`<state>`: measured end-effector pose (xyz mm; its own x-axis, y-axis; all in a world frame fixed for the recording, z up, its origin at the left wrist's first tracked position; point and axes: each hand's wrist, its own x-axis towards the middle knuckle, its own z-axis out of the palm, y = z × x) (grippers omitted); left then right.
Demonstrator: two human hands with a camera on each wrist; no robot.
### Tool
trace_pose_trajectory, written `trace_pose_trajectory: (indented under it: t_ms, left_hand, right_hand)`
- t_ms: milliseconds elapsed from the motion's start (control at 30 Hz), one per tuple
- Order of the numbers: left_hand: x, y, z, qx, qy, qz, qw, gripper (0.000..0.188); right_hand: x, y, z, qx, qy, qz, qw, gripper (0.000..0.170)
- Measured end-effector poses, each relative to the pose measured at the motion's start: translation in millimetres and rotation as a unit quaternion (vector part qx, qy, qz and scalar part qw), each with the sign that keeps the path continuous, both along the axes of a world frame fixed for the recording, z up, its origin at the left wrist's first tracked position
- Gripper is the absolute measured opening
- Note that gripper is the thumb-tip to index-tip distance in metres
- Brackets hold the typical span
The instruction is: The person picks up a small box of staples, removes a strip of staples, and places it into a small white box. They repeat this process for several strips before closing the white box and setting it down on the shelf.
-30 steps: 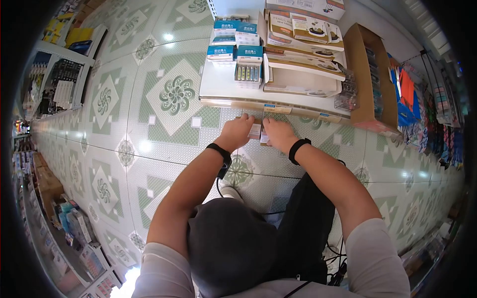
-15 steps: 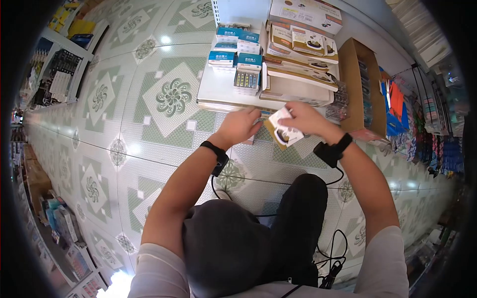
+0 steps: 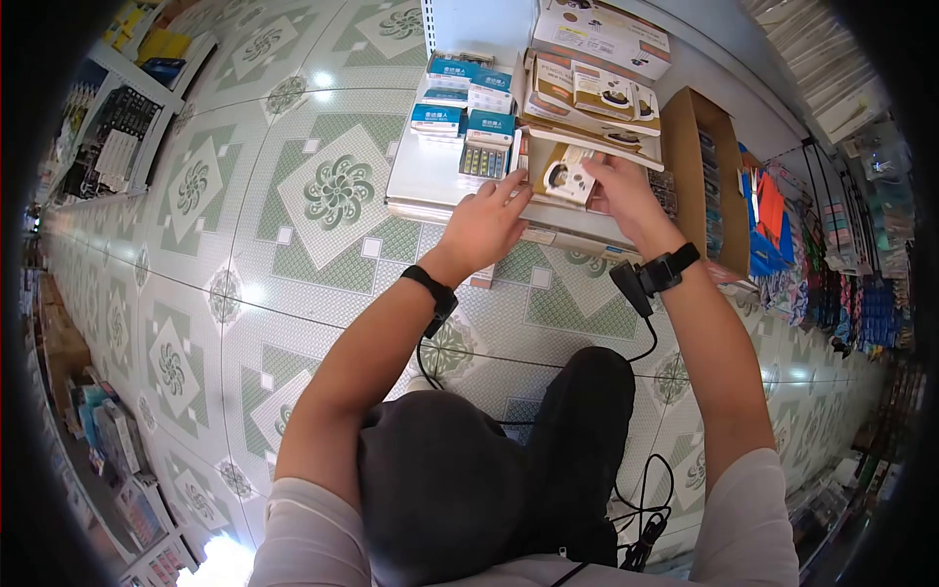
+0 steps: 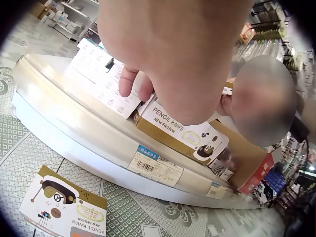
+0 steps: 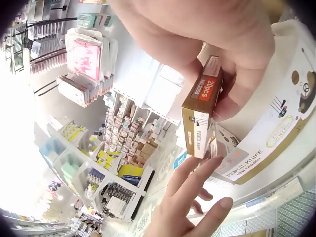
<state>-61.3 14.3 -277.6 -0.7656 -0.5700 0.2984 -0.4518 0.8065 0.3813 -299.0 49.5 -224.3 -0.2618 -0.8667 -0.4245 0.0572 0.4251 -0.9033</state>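
My right hand (image 3: 623,193) pinches a small white-and-gold pencil knife box (image 5: 197,118) between thumb and fingers. In the head view this box (image 3: 567,176) is tilted over the open display carton on the shelf. The carton's printed front, reading PENCIL KNIFE (image 4: 170,123), shows in the left wrist view. My left hand (image 3: 486,227) is at the carton's left end by the shelf edge, its fingers extended and spread. In the right wrist view, the left fingertips (image 5: 215,163) are right below the held box. Another pencil knife box (image 4: 64,205) lies on the floor below the shelf.
Blue-and-white boxes (image 3: 440,119) are stacked left of the carton on the shelf. More pencil knife boxes (image 3: 602,93) stand behind it. A brown cardboard box (image 3: 690,176) is at the right. The shelf's front edge (image 4: 98,153) carries price labels. Black cables (image 3: 646,509) trail on the floor.
My right hand has lifted the small box from below the shelf edge and moved it up over the carton. My left hand has risen to the carton's left end.
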Motion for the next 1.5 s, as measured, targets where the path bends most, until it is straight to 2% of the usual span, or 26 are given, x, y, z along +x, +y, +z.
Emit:
trace_pose_trajectory:
  t_ms: [33, 233, 300, 367, 400, 433, 467, 567, 733, 867, 967, 1167, 1300, 1367, 1400, 1467, 1500]
  left_hand:
    - [0.6, 0.2, 1.1, 0.007, -0.008, 0.003, 1.0, 0.054]
    - [1.9, 0.2, -7.7, 0.019, 0.021, -0.001, 1.0, 0.055]
    - [3.7, 1.0, -10.4, 0.033, 0.033, -0.001, 0.999, 0.055]
    - [3.1, 2.2, -10.8, 0.046, 0.027, 0.003, 0.999, 0.057]
    - [1.3, 2.8, -12.0, 0.047, 0.029, 0.003, 0.998, 0.057]
    - [0.6, 2.9, -12.9, 0.062, 0.045, 0.005, 0.997, 0.058]
    - [1.9, 2.3, -14.0, 0.076, 0.06, 0.008, 0.995, 0.058]
    - [1.9, 1.2, -19.7, 0.074, 0.079, -0.007, 0.994, 0.058]
    - [3.5, -0.4, -16.4, 0.098, 0.063, -0.012, 0.993, 0.058]
    - [2.5, -1.8, -19.6, 0.103, 0.078, -0.015, 0.992, 0.058]
    - [3.4, -1.5, -18.9, 0.105, 0.075, -0.013, 0.992, 0.058]
    - [4.0, -1.4, -17.2, 0.099, 0.065, -0.012, 0.993, 0.058]
    - [4.8, -2.1, -17.2, 0.094, 0.06, -0.018, 0.994, 0.058]
    - [8.2, -2.0, -15.6, 0.067, 0.09, -0.024, 0.993, 0.051]
    - [14.0, -1.9, -13.5, 0.07, 0.087, -0.027, 0.993, 0.051]
    - [30.4, -8.7, -7.3, 0.052, 0.087, -0.081, 0.992, 0.035]
    - [38.7, -10.8, -11.7, 0.054, 0.084, -0.081, 0.992, 0.035]
  right_hand:
    - [-2.4, -4.8, -2.2, -0.008, -0.013, -0.033, 0.999, 0.032]
    - [-2.8, -32.1, -6.5, -0.018, 0.018, -0.032, 0.999, 0.031]
    - [-4.6, -39.1, -12.7, -0.023, 0.094, -0.018, 0.995, 0.034]
    - [-5.3, -43.5, -24.7, -0.029, 0.119, -0.02, 0.992, 0.04]
    - [-2.1, -47.3, -27.7, -0.048, 0.294, 0.026, 0.954, 0.042]
    - [-1.1, -50.0, -28.9, -0.067, 0.457, 0.07, 0.884, 0.045]
    - [1.7, -47.1, -31.9, -0.006, 0.367, 0.029, 0.93, 0.048]
    - [-6.9, -60.5, -76.2, -0.052, 0.393, 0.063, 0.916, 0.045]
    - [13.5, -72.0, -59.3, 0.021, 0.398, 0.073, 0.914, 0.032]
    - [24.5, -78.4, -59.8, 0.026, 0.37, 0.061, 0.926, 0.03]
    - [25.6, -83.0, -64.1, 0.035, 0.331, 0.086, 0.939, 0.048]
    - [20.4, -86.9, -79.1, 0.027, 0.294, 0.093, 0.951, 0.037]
    - [23.2, -84.5, -89.2, -0.008, 0.308, 0.082, 0.948, 0.033]
    - [28.4, -75.0, -79.7, -0.054, 0.429, 0.094, 0.897, 0.037]
    - [29.0, -68.9, -73.6, -0.05, 0.426, 0.092, 0.899, 0.037]
    - [28.1, -59.7, -55.6, -0.043, 0.415, 0.134, 0.899, 0.039]
    - [29.7, -52.0, -41.5, -0.041, 0.412, 0.135, 0.9, 0.039]
